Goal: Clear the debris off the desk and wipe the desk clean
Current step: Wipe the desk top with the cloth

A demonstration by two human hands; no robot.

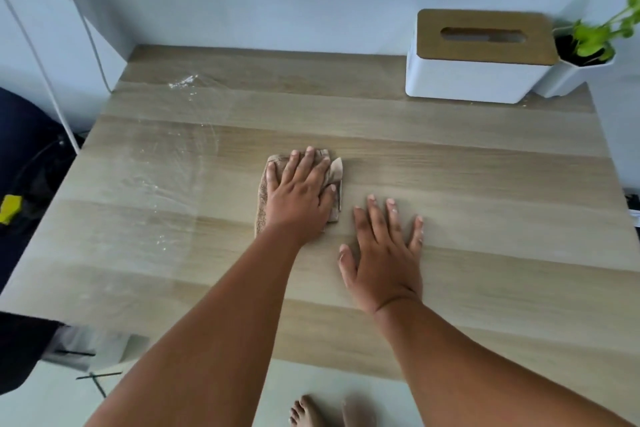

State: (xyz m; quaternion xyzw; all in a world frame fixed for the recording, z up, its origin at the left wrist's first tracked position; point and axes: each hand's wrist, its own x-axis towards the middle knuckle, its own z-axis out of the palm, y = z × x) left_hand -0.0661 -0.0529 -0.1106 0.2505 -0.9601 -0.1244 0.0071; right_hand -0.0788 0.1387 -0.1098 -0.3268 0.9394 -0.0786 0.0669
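Step in hand: wiping; the person presses a folded cloth (pixel 265 191) onto the desk (pixel 485 218) near its middle.
Left hand: the left hand (pixel 300 189) lies flat on top of the cloth, fingers stretched and slightly spread, pushing down on it and not gripping it.
Right hand: the right hand (pixel 384 253) rests open and empty on bare wood just beside the cloth, palm down, fingers fanned; it looks like a brace for the body.
Cloth: brownish, folded into a pad, mostly hidden under the left hand, with one corner showing at its far right side.
Debris: no loose objects lie on the desk, so the clearing part seems done.
Wet streaks: curved shiny streaks (pixel 180 163) cover the left half of the desk, with a small patch of white residue (pixel 183 81) near the far left corner.
Right half: it looks dry and dull; whether it has been wiped cannot be told.
Kept items: a tissue box (pixel 478 55) and a potted plant (pixel 585 52) stand at the far right corner, touching or nearly so.
Left to do: probably the residue patch, the right half, and the strip around the box and pot.
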